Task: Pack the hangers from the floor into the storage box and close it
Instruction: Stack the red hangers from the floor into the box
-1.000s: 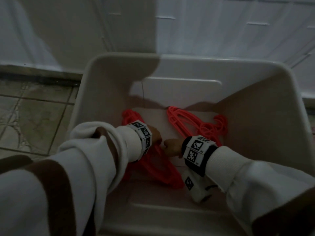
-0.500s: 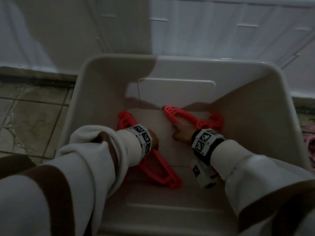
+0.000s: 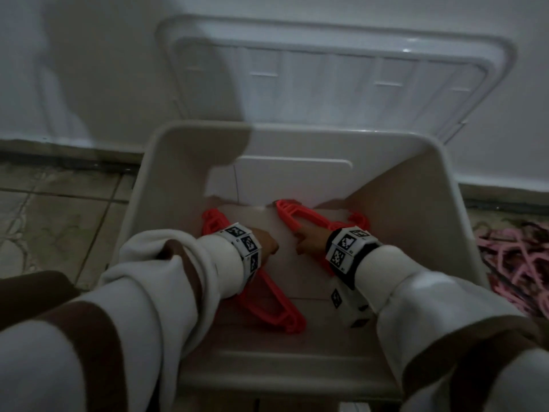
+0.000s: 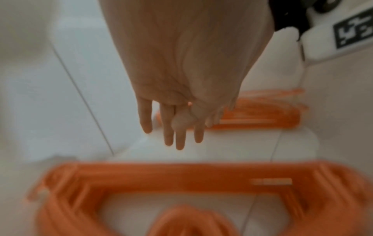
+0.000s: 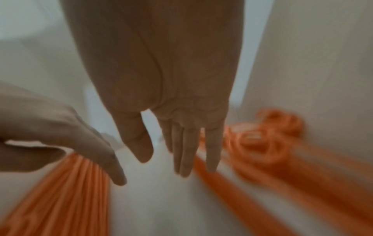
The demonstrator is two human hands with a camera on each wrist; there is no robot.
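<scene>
Hangers first: I've got two red-orange bundles lying flat on the bottom of the box [image 3: 190,138]. The left bundle [image 3: 267,301] runs diagonally from the far-left corner toward the near middle, half hidden under my left wrist. The right bundle [image 3: 309,218] sits toward the far-right corner with its hooks [image 3: 358,220] bunched against the right wall.

My left hand [image 3: 264,243] is down inside the box between the two bundles, fingers [image 4: 179,137] straight and loose, holding nothing as far as the wrist view shows. It hangs just above the left bundle [image 4: 181,178], and I can't tell if it touches. My right hand [image 3: 310,240] is beside it, also with fingers [image 5: 185,153] stretched out and relaxed, tips right at the near arm of the right bundle [image 5: 232,180]. Wrist cams are blurry, so contact there is a coin flip for me. Nothing is gripped by either hand.

Both hands sit close together, not touching, over the bare strip of box floor.

Box is wide open, with the lid [image 3: 341,81] standing up behind it against the white wall [image 3: 89,69]. Tiled floor [image 3: 56,209] on the left. Off to the right, outside the box, a heap of pink and dark hangers [image 3: 517,263] lies on the floor.
</scene>
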